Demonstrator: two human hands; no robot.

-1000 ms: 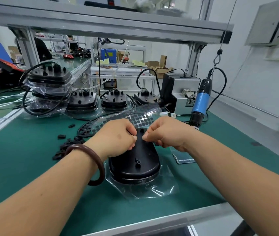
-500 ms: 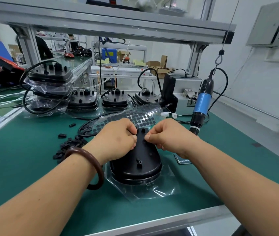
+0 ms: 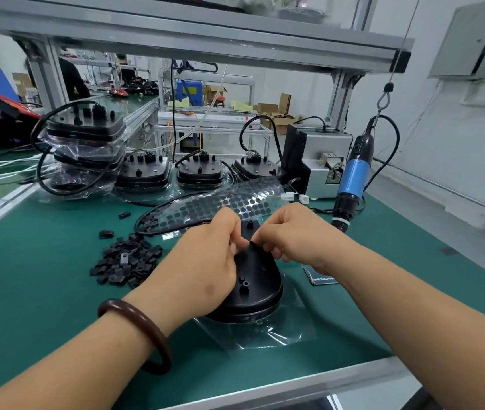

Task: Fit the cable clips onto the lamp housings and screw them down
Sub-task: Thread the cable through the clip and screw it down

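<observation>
Lamp housing (image 3: 257, 288) sits at centre; further housings (image 3: 143, 176) wait at 12 o'clock. Electric screwdriver (image 3: 352, 179) hangs at 2 o'clock, untouched. Cable clip pile (image 3: 125, 261) lies at 9 o'clock. My left hand (image 3: 205, 255) and right hand (image 3: 294, 232) together pinch one small clip (image 3: 250, 242) atop the housing. I judge fitting underway, screwing outstanding.

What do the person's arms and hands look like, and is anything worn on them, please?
The left hand and right hand are ungloved, with no rings visible, and no sleeves show on the arms in view. A smooth, round, dark brown bangle sits on the left wrist; the right wrist carries nothing.
</observation>
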